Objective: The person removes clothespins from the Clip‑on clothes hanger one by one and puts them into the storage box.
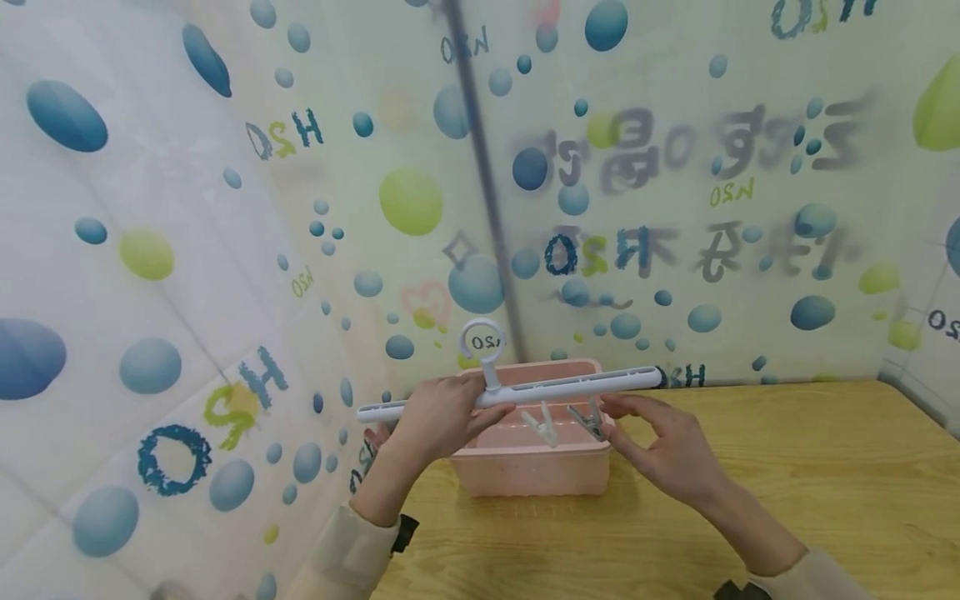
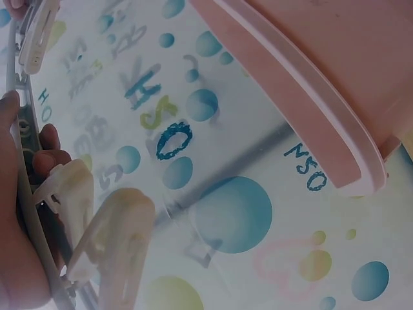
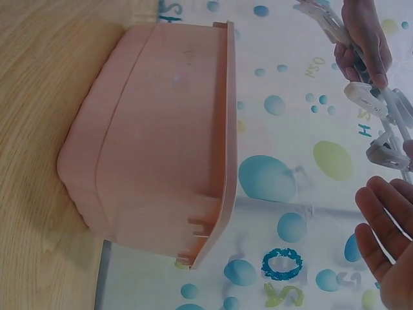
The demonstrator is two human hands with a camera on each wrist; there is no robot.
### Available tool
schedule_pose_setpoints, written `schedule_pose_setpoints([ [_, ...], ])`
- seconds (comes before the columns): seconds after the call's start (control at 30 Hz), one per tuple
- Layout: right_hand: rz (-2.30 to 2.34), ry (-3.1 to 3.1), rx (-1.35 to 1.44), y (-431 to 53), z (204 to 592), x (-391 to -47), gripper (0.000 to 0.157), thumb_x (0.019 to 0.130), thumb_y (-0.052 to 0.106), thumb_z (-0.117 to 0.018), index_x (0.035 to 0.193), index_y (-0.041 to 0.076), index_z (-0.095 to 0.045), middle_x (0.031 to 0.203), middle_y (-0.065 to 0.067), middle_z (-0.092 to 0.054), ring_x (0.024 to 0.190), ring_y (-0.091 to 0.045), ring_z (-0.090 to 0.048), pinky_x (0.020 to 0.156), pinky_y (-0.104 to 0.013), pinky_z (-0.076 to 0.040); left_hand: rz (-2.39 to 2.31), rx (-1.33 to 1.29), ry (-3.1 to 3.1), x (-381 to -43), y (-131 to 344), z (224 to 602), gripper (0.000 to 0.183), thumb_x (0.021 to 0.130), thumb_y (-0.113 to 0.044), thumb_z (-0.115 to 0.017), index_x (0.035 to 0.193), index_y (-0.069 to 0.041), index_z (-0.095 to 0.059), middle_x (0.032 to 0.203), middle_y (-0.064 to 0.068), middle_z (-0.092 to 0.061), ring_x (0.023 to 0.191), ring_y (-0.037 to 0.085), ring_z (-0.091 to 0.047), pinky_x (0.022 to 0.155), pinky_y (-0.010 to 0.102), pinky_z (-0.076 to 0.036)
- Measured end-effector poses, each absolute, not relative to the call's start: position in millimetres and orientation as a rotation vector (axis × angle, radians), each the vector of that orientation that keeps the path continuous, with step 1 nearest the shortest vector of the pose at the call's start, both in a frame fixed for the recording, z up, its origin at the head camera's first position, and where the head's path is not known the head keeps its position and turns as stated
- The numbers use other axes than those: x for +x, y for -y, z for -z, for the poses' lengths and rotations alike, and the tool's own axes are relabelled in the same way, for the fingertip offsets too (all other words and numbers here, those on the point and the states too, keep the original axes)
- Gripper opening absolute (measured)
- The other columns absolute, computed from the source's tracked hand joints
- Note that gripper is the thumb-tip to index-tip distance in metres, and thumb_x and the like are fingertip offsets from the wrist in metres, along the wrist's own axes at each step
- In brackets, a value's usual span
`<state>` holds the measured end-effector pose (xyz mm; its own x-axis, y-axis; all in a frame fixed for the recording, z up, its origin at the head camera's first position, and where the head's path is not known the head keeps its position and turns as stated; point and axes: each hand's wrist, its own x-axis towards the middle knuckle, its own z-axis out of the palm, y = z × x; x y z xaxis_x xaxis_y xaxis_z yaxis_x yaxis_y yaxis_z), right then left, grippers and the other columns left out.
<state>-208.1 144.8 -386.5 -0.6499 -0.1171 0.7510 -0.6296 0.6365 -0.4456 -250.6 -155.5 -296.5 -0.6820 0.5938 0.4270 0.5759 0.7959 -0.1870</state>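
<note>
My left hand (image 1: 442, 417) grips the bar of a white hanger (image 1: 577, 385) near its upright hook. The hanger is held over the pink bin (image 1: 532, 471). Two clips hang below the bar to the right of that hand: a pale clip (image 1: 542, 425) and a greyer clip (image 1: 588, 419). My right hand (image 1: 667, 446) is beside the greyer clip, thumb and forefinger apart at its edge, the other fingers (image 3: 381, 206) extended. Whether the fingertips touch the clip is unclear. More clips (image 2: 119, 252) show close up in the left wrist view.
The pink bin stands on a wood-grain table (image 1: 810, 467) against a patterned curtain (image 1: 675, 200) with bubbles and lettering. Another stretch of curtain (image 1: 172, 317) runs close along the left side. A dark vertical pole (image 1: 487, 183) shows behind the back curtain.
</note>
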Motion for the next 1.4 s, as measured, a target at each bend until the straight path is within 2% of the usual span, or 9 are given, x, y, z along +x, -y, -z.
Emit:
schedule_pose_setpoints([
  [0.33, -0.905, 2.073, 0.611, -138, 387, -211, 0.047, 0.075, 0.018, -0.087, 0.118, 0.015, -0.070, 0.097, 0.006, -0.075, 0.091, -0.015, -0.071, 0.080, -0.048, -0.056, -0.084, -0.874, 2.501, -252, 152, 297, 0.044, 0.095, -0.064, -0.051, 0.082, -0.022, -0.050, 0.064, -0.009, -0.039, 0.050, 0.007, -0.036, 0.047, 0.021, -0.025],
  [0.63, -0.880, 2.038, 0.616, -134, 386, -212, 0.044, 0.073, 0.020, -0.089, 0.113, 0.014, -0.072, 0.090, 0.010, -0.074, 0.084, -0.011, -0.070, 0.075, -0.042, -0.057, -0.103, -0.878, 2.486, -251, 149, 297, 0.044, 0.095, -0.063, -0.053, 0.081, -0.022, -0.049, 0.065, -0.010, -0.039, 0.051, 0.007, -0.036, 0.047, 0.021, -0.025],
  [0.77, -0.873, 2.021, 0.600, -131, 385, -214, 0.042, 0.072, 0.024, -0.089, 0.110, 0.014, -0.073, 0.086, 0.010, -0.073, 0.081, -0.009, -0.070, 0.071, -0.036, -0.056, -0.101, -0.868, 2.488, -250, 148, 297, 0.045, 0.094, -0.064, -0.053, 0.080, -0.021, -0.049, 0.063, -0.009, -0.039, 0.050, 0.007, -0.035, 0.046, 0.021, -0.025],
  [1.0, -0.847, 1.966, 0.571, -126, 383, -214, 0.039, 0.069, 0.032, -0.091, 0.102, 0.021, -0.072, 0.076, 0.014, -0.069, 0.070, -0.005, -0.066, 0.058, -0.015, -0.040, -0.104, -0.871, 2.484, -249, 146, 297, 0.045, 0.094, -0.064, -0.055, 0.081, -0.021, -0.050, 0.064, -0.010, -0.039, 0.050, 0.006, -0.036, 0.046, 0.021, -0.026],
  [1.23, -0.760, 1.912, 0.500, -118, 381, -215, 0.044, 0.066, 0.041, -0.090, 0.101, 0.019, -0.075, 0.070, 0.012, -0.070, 0.060, -0.006, -0.065, 0.050, -0.014, -0.035, -0.105, -0.874, 2.482, -247, 145, 296, 0.045, 0.093, -0.063, -0.055, 0.082, -0.020, -0.051, 0.064, -0.010, -0.039, 0.051, 0.007, -0.036, 0.047, 0.021, -0.027],
  [1.4, -0.720, 1.887, 0.479, -114, 382, -217, 0.038, 0.067, 0.046, -0.089, 0.087, 0.020, -0.071, 0.064, 0.010, -0.066, 0.053, -0.006, -0.059, 0.046, -0.014, -0.029, -0.102, -0.879, 2.470, -247, 145, 297, 0.045, 0.094, -0.063, -0.055, 0.081, -0.020, -0.051, 0.064, -0.010, -0.039, 0.050, 0.007, -0.036, 0.046, 0.021, -0.027],
])
